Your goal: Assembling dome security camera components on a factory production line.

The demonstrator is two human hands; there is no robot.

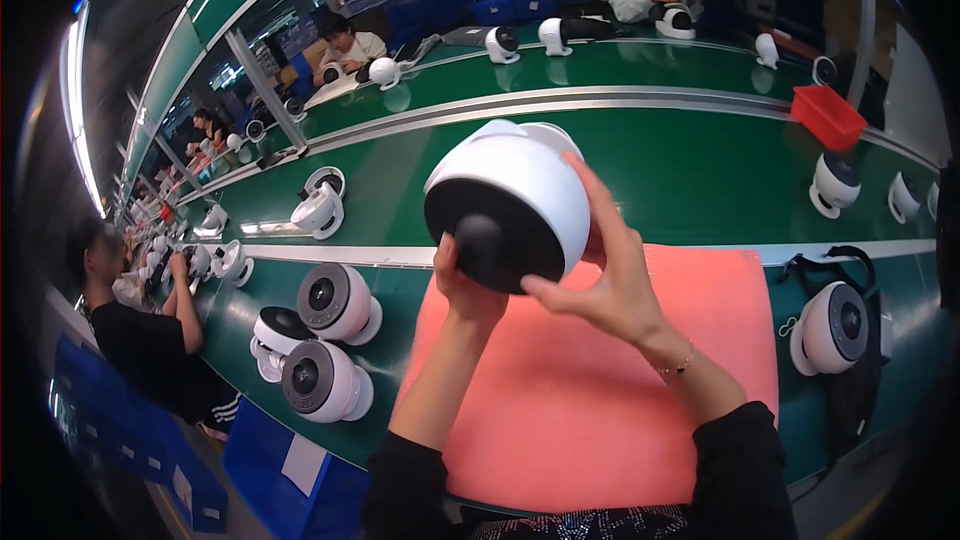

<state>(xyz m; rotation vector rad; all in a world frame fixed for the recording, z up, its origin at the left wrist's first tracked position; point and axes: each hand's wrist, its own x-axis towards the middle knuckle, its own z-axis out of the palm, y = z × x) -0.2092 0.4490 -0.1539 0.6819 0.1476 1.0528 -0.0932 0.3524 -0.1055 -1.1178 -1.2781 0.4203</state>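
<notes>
Between my two hands, above a pink foam mat (610, 420), is a white ball-shaped device (548, 172) with a large round black face tilted toward me. My left hand (470, 288) grips it from below and to the left, the thumb on the black face and the other fingers hidden behind it. My right hand (615, 285) wraps its right side, thumb at the lower edge of the face and fingers along the white shell. Left of the mat, several similar devices stand close together, one with a grey ringed face (338, 302). Another grey-faced device (835, 328) is to the right.
A black bag with a strap (855, 405) lies around the right-hand device. Beyond the mat runs a green belt (700, 175) carrying more white devices and a red bin (828, 118). A co-worker (140, 305) works at far left, near blue bins (265, 455); others sit across the belt.
</notes>
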